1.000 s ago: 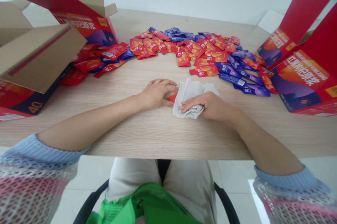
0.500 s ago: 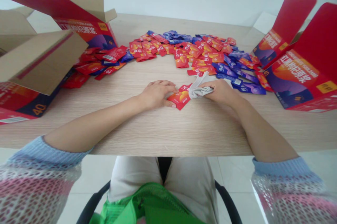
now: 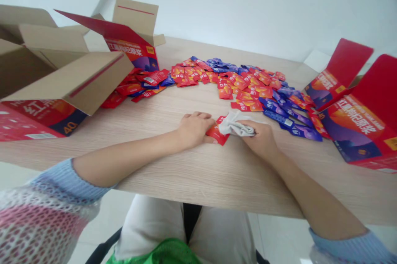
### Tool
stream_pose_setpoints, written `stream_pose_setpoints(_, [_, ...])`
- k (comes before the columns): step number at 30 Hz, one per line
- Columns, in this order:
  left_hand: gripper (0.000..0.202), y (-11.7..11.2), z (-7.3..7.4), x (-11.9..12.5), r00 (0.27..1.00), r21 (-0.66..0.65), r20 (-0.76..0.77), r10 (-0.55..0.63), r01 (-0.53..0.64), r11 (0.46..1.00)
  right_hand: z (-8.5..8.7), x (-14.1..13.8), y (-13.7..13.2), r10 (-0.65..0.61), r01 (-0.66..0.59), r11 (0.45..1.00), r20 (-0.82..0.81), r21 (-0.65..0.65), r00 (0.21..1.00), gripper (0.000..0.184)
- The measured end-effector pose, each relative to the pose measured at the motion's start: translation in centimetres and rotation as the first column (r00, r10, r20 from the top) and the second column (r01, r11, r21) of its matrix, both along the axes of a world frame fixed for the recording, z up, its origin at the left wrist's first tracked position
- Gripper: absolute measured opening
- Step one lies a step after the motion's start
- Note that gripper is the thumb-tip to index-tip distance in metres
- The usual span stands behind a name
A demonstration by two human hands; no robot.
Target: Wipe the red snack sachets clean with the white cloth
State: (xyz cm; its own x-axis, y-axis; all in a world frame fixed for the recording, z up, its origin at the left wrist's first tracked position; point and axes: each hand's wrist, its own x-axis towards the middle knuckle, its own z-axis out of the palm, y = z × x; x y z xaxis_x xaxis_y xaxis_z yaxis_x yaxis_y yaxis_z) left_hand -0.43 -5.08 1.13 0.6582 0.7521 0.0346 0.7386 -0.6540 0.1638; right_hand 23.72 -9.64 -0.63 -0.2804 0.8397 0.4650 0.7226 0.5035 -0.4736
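My left hand [image 3: 195, 128] rests on the wooden table [image 3: 198, 173], fingers curled, pinning a red sachet [image 3: 217, 134] by its left end. My right hand [image 3: 262, 138] grips a bunched white cloth [image 3: 235, 124] and presses it on the sachet's right end. Beyond both hands a wide spread of red and blue sachets [image 3: 248, 86] lies across the table.
Open cardboard cartons stand at the left [image 3: 65, 86] and back left [image 3: 133, 45], with red sachets spilling beside them. Two open red cartons [image 3: 356, 123] stand at the right edge. The table's near edge runs just above my lap.
The cloth went from lying spread over the sachet to bunched in my right hand at the sachet's far end. The view tilted up and swung right. My left hand stayed on the sachet.
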Motion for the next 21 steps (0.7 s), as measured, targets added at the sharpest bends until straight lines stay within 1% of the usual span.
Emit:
stream_pose_setpoints(2, [0.053,-0.5,0.4,0.2,0.999,0.012,-0.043,0.010,-0.010,1.000,0.0,-1.7,-0.6,0.178,-0.173,0.982,0.066,-0.074,0.982,0.025])
stream_pose_setpoints(3, [0.048,-0.6,0.5,0.2,0.998,0.017,-0.059,0.010,-0.009,1.000,0.0,-2.4,-0.7,0.231,-0.225,0.971,0.076,-0.080,0.970,0.028])
stream_pose_setpoints(5, [0.044,-0.3,0.5,0.1,0.997,0.030,-0.081,0.006,-0.003,1.000,-0.1,-3.2,-0.5,0.268,-0.262,0.962,0.093,-0.078,0.959,0.029])
stream_pose_setpoints(7, [0.047,0.2,0.3,0.0,0.997,0.037,-0.076,-0.021,0.024,0.999,-0.3,-3.2,0.0,0.266,-0.260,0.964,0.113,-0.064,0.957,0.030])
stream_pose_setpoints(11, [0.054,1.0,0.0,-0.2,0.998,0.030,-0.052,-0.044,0.046,0.999,-0.7,-2.0,1.0,0.178,-0.175,0.984,0.159,-0.038,0.971,0.037])
stream_pose_setpoints(15, [0.054,1.0,0.0,-0.2,1.000,0.017,-0.021,-0.024,0.024,1.000,-0.9,-1.0,1.7,0.028,-0.019,0.999,0.235,-0.041,0.972,0.043])
stream_pose_setpoints(19, [0.056,1.0,-0.1,-0.1,1.000,0.003,-0.003,0.003,-0.003,1.000,-0.8,-0.6,2.3,-0.152,0.174,0.984,0.342,-0.033,0.927,0.042])
stream_pose_setpoints(21, [0.056,1.0,-0.1,-0.1,1.000,0.003,-0.005,0.009,-0.009,1.000,-0.8,-0.4,2.5,-0.216,0.242,0.970,0.373,-0.024,0.902,0.040])
